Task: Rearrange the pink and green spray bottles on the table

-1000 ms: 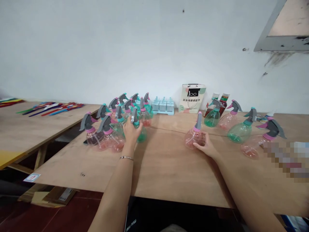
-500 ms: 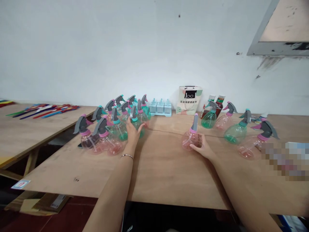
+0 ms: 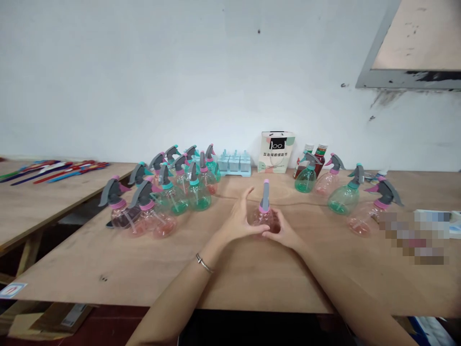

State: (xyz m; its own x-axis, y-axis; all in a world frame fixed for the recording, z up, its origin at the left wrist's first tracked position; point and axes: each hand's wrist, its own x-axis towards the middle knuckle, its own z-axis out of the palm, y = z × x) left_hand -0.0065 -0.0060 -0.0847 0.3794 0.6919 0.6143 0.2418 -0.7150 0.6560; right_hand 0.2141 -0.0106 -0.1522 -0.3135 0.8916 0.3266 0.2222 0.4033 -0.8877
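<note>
A clear pink spray bottle [image 3: 264,203] with a grey trigger head stands upright in the middle of the wooden table. My right hand [image 3: 285,232] is curled round its right side, thumb across the front. On the bottle's left side is my left hand [image 3: 238,221], fingers raised and spread, its thumb reaching over the front of the bottle. Whether that thumb presses on the bottle I cannot tell. To the left, a green spray bottle [image 3: 199,196] stands at the near edge of a group of several pink and green ones.
More spray bottles stand on the right, among them a green one [image 3: 342,198] and a pink one [image 3: 360,224]. Along the wall are a light-blue ice-pop mould [image 3: 235,166], a paper bag [image 3: 276,156] and red-brown sauce bottles [image 3: 320,156]. A second table [image 3: 65,192] adjoins at left.
My left hand has left the green spray bottle in the left group and moved right to the pink one. My right hand stays at the pink bottle. The view has shifted slightly.
</note>
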